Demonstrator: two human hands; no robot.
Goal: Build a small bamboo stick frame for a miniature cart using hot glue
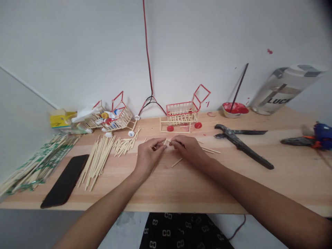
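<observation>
My left hand (149,154) is closed in a pinch on a thin wooden stick, mostly hidden by the fingers. Fingertips of my right hand (188,149) pinch close beside it, and a pale wooden stick end (167,141) shows between the two hands. Whether the pieces are joined I cannot tell. Just below the right hand a short loose stick (176,163) lies on the wooden table (197,193). More sticks (211,150) lie to its right. Behind the hands stands a small stick-built shopping cart (181,114) with red edges and red bottle-cap wheels.
Left are short sticks (126,145), longer sticks (97,160), a black phone (66,180) and wrapped chopsticks (38,164). Another small cart (119,117) holds bottle caps. Right are black-handled pliers (241,141), a red paint bowl (234,112), a glue gun (308,140) and a bottle (282,91).
</observation>
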